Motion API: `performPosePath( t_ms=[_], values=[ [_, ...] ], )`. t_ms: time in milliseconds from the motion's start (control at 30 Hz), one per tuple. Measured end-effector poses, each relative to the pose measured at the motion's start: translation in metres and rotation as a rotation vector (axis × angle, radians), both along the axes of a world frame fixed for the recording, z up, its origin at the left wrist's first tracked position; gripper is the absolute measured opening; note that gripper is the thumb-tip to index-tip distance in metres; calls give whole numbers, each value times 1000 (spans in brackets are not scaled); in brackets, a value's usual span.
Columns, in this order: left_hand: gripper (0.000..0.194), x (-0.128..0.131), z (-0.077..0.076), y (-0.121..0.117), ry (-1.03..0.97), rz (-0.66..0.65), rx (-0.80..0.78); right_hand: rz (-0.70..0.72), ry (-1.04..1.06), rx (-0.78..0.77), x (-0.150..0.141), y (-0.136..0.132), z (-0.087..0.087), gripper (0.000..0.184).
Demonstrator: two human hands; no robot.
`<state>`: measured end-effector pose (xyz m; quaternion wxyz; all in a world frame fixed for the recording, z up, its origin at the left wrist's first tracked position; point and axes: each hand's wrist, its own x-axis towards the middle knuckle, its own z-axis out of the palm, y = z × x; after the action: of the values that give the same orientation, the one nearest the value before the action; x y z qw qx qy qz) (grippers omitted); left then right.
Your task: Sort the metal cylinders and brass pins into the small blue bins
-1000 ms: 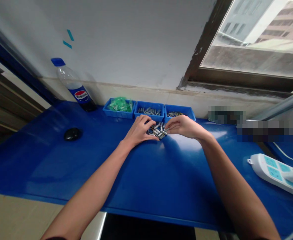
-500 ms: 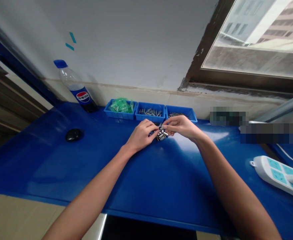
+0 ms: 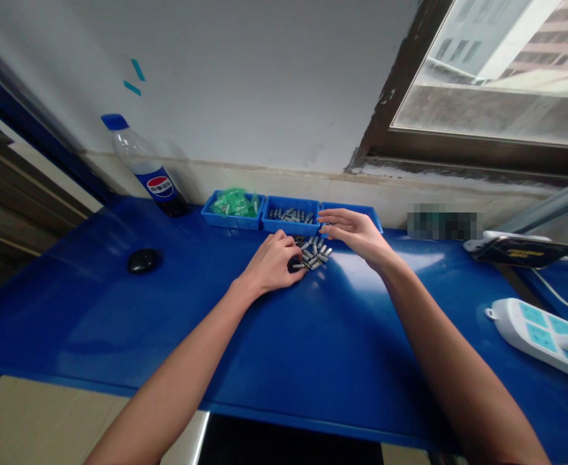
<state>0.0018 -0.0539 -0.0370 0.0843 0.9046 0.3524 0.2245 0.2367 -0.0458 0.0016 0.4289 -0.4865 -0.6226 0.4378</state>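
A small heap of grey metal parts [image 3: 314, 252] lies on the blue table [image 3: 313, 342] in front of three blue bins. My left hand [image 3: 273, 262] rests at the heap's left edge with its fingers curled and pinched on a small dark part. My right hand [image 3: 354, 232] hovers over the right bin [image 3: 372, 216] with fingers stretched out towards the left, holding nothing I can see. The middle bin [image 3: 291, 218] holds more grey metal parts. The left bin [image 3: 233, 206] holds green packets.
A cola bottle [image 3: 144, 169] with a blue cap stands at the back left by the wall. A black mouse [image 3: 143, 260] lies left. A white power strip [image 3: 540, 336] and a phone [image 3: 521, 248] sit at the right. A window is above right.
My right hand has left the heap and moved back over the right bin, its fingers opening. My left hand has dropped slightly onto the heap's left edge.
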Motion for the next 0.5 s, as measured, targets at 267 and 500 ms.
performPosePath(
  t_ms=[267,500],
  values=[
    [17,-5,-4,6,64,-35,4,32,-27,-15,-1,-2,2,36],
    [14,0,-6,7,-247,44,-142,71,-62,-15,1,-1,-2,36]
  ],
)
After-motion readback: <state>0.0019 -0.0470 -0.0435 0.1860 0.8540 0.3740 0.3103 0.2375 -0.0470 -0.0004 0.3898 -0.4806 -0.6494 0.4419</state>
